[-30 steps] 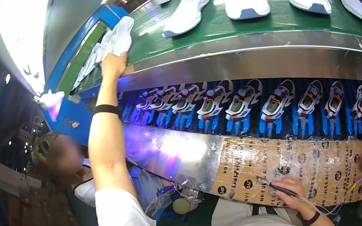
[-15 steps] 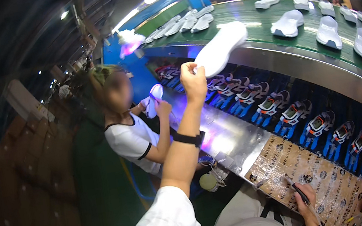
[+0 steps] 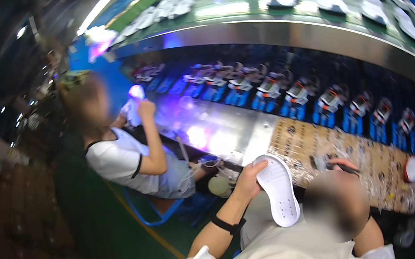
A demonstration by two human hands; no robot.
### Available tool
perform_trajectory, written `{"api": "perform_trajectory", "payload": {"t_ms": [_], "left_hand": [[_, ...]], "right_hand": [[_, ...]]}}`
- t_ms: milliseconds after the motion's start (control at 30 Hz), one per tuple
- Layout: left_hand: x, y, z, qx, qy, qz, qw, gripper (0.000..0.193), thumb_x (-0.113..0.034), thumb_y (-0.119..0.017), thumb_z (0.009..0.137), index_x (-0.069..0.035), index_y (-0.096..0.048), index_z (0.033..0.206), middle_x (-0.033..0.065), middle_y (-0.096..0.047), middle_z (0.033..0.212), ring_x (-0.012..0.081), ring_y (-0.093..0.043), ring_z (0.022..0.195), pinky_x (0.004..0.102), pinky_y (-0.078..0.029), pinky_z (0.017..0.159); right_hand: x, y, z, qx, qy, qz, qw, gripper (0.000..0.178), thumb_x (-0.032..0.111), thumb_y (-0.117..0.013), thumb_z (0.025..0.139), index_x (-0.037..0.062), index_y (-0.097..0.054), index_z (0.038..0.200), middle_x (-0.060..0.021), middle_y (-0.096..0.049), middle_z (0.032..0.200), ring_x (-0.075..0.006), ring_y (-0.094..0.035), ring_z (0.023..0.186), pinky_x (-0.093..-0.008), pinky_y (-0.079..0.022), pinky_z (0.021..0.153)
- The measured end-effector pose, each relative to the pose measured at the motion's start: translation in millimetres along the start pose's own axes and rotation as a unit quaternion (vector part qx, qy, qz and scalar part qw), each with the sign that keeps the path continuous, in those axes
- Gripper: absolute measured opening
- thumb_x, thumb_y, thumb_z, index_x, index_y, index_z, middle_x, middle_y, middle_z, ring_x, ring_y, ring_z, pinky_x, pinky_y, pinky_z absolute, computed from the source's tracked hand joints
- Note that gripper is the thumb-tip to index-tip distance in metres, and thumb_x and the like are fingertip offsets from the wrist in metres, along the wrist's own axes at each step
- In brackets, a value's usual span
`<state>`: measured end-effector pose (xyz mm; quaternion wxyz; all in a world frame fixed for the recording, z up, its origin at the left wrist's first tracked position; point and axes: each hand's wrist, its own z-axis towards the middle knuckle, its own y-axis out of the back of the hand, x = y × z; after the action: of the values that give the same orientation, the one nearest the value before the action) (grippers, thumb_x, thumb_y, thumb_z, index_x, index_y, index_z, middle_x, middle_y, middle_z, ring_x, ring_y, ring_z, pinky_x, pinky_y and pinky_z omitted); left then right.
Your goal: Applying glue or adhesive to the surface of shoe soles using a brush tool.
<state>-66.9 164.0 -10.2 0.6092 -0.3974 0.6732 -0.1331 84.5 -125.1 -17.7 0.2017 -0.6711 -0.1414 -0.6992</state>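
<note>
Left grip (image 3: 250, 180) holds white sole (image 3: 279, 190) near 1 end.

From the left hand (image 3: 250, 180), 12 o'clock's got passing room over the shiny silver metal worktop (image 3: 244, 134). White-and-orange shoes (image 3: 297, 93) on slim blue stands (image 3: 294, 111) block 1 o'clock, and a white-shirted co-worker (image 3: 120, 156) fills 10.

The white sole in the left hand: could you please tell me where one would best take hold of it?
The white sole is probably best taken by the rim of its rounded lower end, from the right: the left hand grips its upper left edge, leaving that end free.
</note>
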Motion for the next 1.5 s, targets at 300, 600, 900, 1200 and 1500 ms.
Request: {"api": "perform_trajectory", "payload": {"t_ms": [300,600,900,1200,1500], "left_hand": [[27.4,-34.5,-3.0,0.067,0.042,-0.201,0.976,0.085,-0.073,-0.018,0.104,-0.011,-0.032,0.160,0.0187,-0.046,0.156,0.0435,-0.048,0.140,0.0640,-0.036,0.118],[34.4,-64.2,0.6,0.047,0.017,-0.096,0.994,0.079,-0.070,-0.023,0.106,-0.012,-0.040,0.155,0.0112,-0.047,0.155,0.0302,-0.047,0.143,0.0474,-0.038,0.120],[27.6,-61.5,10.0,0.066,0.027,-0.158,0.985,0.080,-0.073,-0.028,0.103,-0.015,-0.044,0.155,0.0116,-0.057,0.147,0.0287,-0.054,0.137,0.0465,-0.044,0.116],[8.0,-65.6,22.5,0.039,-0.023,-0.190,0.981,0.075,-0.069,-0.029,0.104,-0.013,-0.051,0.147,0.0102,-0.064,0.138,0.0317,-0.062,0.125,0.0490,-0.050,0.109],[-16.7,-86.3,30.6,0.106,-0.024,-0.179,0.978,0.090,-0.085,-0.028,0.094,-0.005,-0.058,0.125,0.0207,-0.062,0.105,0.0337,-0.059,0.091,0.0471,-0.053,0.084]], "right_hand": [[71.6,-54.8,15.1,0.124,0.051,-0.064,0.989,0.022,0.009,-0.068,0.087,0.0015,-0.077,0.106,-0.0071,-0.076,0.096,-0.0129,-0.067,0.086,-0.0297,-0.055,0.081],[91.1,-88.4,41.8,0.218,0.259,-0.206,0.918,0.026,0.006,-0.073,0.087,0.0024,-0.076,0.112,-0.0136,-0.074,0.097,-0.0256,-0.069,0.086,-0.0342,-0.054,0.078],[90.9,-77.3,46.7,0.213,0.253,-0.173,0.928,0.026,0.009,-0.075,0.089,0.0055,-0.077,0.115,-0.0112,-0.074,0.094,-0.0254,-0.068,0.086,-0.0382,-0.052,0.080],[109.9,-74.4,40.3,0.295,0.314,-0.230,0.872,0.027,0.009,-0.076,0.087,0.0066,-0.075,0.114,-0.0102,-0.071,0.088,-0.0287,-0.066,0.084,-0.0408,-0.048,0.085],[115.2,-76.0,26.9,0.298,0.337,-0.250,0.858,0.026,0.011,-0.076,0.088,0.0099,-0.076,0.114,-0.0095,-0.069,0.089,-0.0265,-0.065,0.083,-0.0402,-0.045,0.078]]}}
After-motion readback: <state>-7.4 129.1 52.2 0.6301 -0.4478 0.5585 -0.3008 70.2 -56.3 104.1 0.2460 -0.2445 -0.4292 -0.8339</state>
